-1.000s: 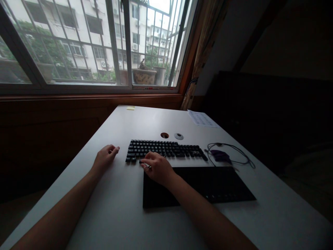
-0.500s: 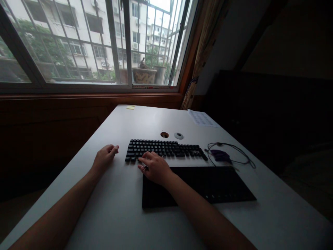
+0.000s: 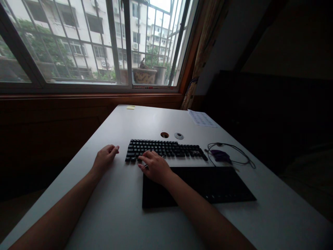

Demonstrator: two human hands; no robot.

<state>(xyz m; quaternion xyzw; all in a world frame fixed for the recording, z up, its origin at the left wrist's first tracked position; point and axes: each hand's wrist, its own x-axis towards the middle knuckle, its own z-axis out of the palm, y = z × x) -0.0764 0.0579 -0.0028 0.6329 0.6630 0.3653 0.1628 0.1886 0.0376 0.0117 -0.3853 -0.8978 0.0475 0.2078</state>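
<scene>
Because the black keycaps (image 3: 156, 146) lay in long rows just beyond the black board (image 3: 208, 187), we judged that everything turned on the gap along their shared direction. Both ran lengthwise from left to right across the table (image 3: 104, 215), nearly parallel, with the board on our side and the rows on the far side. Our right hand (image 3: 156, 168) was the nearer one: its wrist crossed over the board's far left part, and its fingers (image 3: 144, 159) pointed left, at the front edge of the rows. The index fingertip was at a small dark keycap (image 3: 139, 160) in that front line, with the thumb a little below and toward us; we could not tell whether the two were pinching it or merely touching it (a thin, pale glint showed between them, too small to name). Two more keycaps (image 3: 130, 159) sat just left of that fingertip, while most of the rows stretched away and to the right. Our left hand (image 3: 105, 157) rested on the table left of the rows, apart from them, its fingers loosely curled; whether their tips met we could not tell.
</scene>
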